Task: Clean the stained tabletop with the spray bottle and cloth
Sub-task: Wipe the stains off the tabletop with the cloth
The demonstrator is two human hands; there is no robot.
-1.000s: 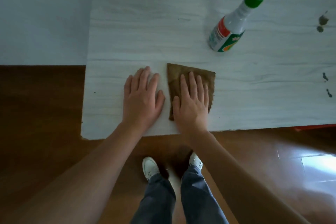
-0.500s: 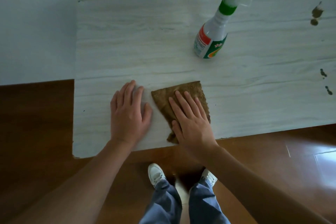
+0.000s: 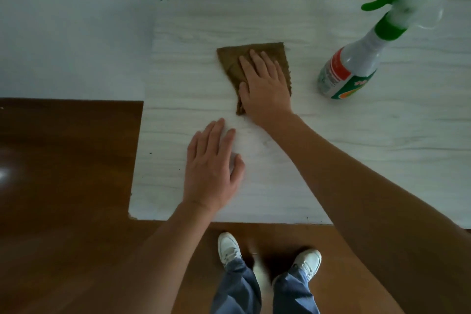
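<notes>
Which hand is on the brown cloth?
The right hand: it presses flat on the cloth. The left hand lies on the bare tabletop instead, nearer the front edge.

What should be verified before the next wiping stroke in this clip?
1. Right hand flat on the cloth: ok.
2. Left hand flat on the tabletop, apart from the cloth: ok.
3. Spray bottle upright, to the right of the cloth and not touching it: ok.
4. Cloth spread flat: not ok, it is folded and its near end is bunched.
5. Stains left to wipe: cannot tell, none shows on the part of the tabletop in view.
</notes>
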